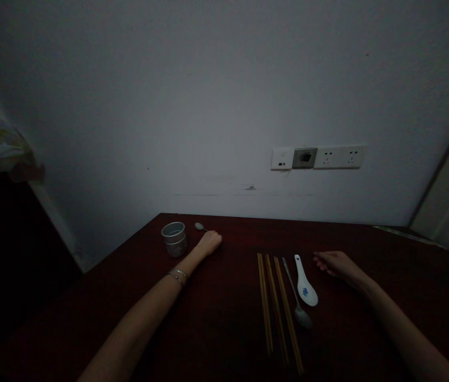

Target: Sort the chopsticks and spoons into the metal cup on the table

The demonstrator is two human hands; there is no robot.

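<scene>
My left hand (209,242) reaches far across the dark red table (216,318), fingers closed round the handle of a small metal spoon (199,226) whose bowl pokes out toward the wall. A metal cup (174,239) stands just left of that hand. My right hand (334,263) rests on the table with its fingers loosely stretched, holding nothing, just right of a white ceramic spoon (304,283). A metal spoon (296,300) and several wooden chopsticks (276,307) lie in a row beside it.
A white wall (208,106) rises right behind the table, with a strip of sockets (318,157). A dark edge with a hanging bag (1,148) is at the left. A door frame (443,164) stands at the right.
</scene>
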